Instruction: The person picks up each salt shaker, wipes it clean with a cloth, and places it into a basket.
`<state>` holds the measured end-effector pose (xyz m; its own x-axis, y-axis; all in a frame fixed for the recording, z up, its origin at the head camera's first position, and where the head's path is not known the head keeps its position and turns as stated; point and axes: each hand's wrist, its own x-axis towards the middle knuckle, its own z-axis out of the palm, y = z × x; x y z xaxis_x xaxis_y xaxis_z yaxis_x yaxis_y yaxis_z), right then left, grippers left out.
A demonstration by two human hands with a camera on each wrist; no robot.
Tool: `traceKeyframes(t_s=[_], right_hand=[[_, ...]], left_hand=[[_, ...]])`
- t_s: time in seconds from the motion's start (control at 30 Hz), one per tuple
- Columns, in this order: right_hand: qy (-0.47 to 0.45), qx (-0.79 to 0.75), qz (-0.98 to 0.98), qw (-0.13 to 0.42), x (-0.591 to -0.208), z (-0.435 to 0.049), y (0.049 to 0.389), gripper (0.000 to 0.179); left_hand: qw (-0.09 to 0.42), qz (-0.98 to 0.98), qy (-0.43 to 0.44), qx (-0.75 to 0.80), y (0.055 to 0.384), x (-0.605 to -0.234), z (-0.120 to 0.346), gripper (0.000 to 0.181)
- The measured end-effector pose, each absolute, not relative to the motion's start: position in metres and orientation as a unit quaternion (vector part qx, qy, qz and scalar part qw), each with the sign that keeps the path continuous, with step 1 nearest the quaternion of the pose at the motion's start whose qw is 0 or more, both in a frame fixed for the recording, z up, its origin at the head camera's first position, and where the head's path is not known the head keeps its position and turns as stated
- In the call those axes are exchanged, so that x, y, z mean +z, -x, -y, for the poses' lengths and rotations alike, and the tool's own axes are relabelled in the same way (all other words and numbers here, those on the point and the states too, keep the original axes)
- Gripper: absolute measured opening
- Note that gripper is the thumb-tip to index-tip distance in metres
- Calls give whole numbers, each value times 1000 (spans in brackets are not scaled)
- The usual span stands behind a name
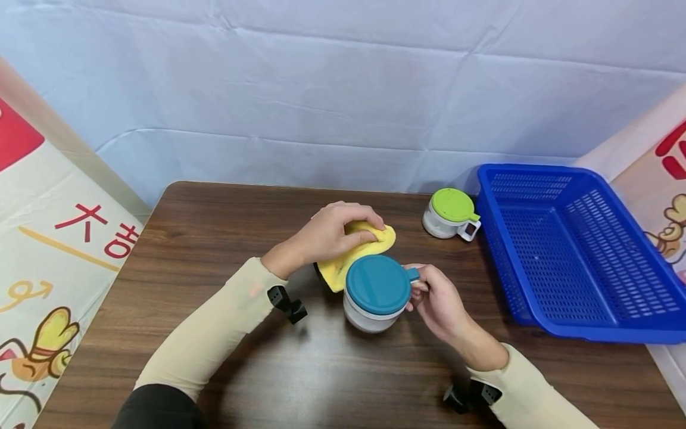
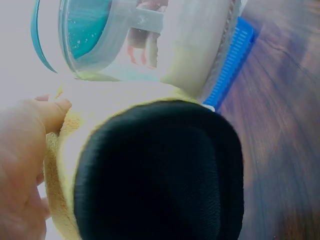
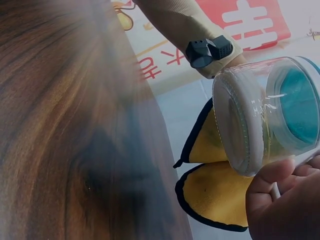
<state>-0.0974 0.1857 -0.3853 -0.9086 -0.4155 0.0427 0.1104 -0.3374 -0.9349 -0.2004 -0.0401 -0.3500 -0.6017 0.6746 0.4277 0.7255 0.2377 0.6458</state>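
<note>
Over the worktop (image 1: 289,378), head view: left hand (image 1: 333,234) pinches a yellow cloth (image 1: 339,268), grip closed; right hand (image 1: 440,304) holds a blue-lidded jar (image 1: 377,286) at its handle side, grip closed. Green-lidded jar (image 1: 452,205) stands near the blue basket (image 1: 600,333). Left wrist: cloth partly covers the blue-lidded jar; can't tell if touching. Right wrist: jar base shows, lifted; black-edged cloth hangs behind.
</note>
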Motion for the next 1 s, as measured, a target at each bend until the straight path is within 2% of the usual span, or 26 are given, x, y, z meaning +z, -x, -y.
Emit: traceKeyframes(t_s=[0.33, 1.0], right_hand=[[137, -806, -552, 164, -383, -185, 98, 28], [137, -803, -554, 168, -382, -180, 96, 27]], left_hand=[[33, 782, 467, -411, 198, -352, 37, 14], [3, 773, 488, -406, 197, -354, 25, 11]])
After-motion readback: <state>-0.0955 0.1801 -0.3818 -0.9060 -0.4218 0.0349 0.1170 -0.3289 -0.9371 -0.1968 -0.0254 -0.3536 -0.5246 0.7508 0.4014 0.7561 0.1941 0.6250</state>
